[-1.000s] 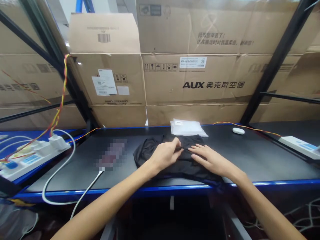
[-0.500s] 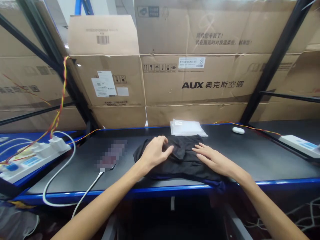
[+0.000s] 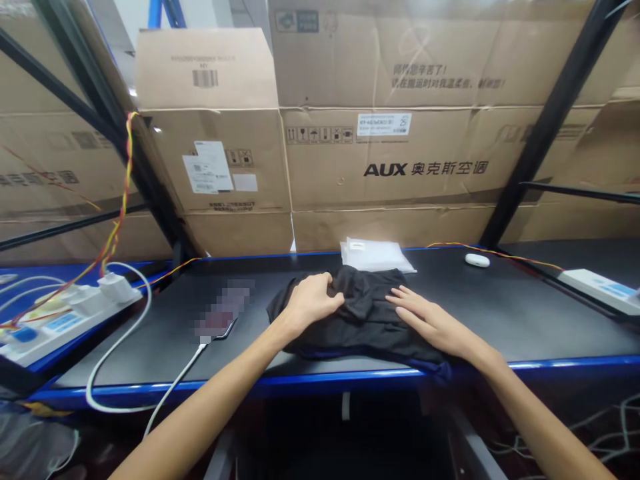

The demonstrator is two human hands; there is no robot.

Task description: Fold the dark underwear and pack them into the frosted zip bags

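Observation:
A black garment (image 3: 365, 327) with a dark blue lower edge lies bunched on the dark work surface, close to its front edge. On its left part, my left hand (image 3: 314, 301) is closed, its fingers curled into a raised fold of the cloth. The fingertips are partly hidden by the hand and fabric. My right hand (image 3: 433, 320) rests on the right part of the garment, palm down, fingers stretched out and apart. Just behind the garment lies a white plastic packet (image 3: 377, 255).
A phone (image 3: 223, 317), blurred out, lies left on a white charging cable (image 3: 175, 387). Power strips (image 3: 60, 320) stand at the left, and another power strip (image 3: 600, 291) at the right. A small white case (image 3: 477, 261) sits back right. Cardboard (image 3: 325, 180) walls off the rear.
My left hand has closed further on the cloth, its thumb drawn in, and the fold beside it stands higher. My right hand has barely moved.

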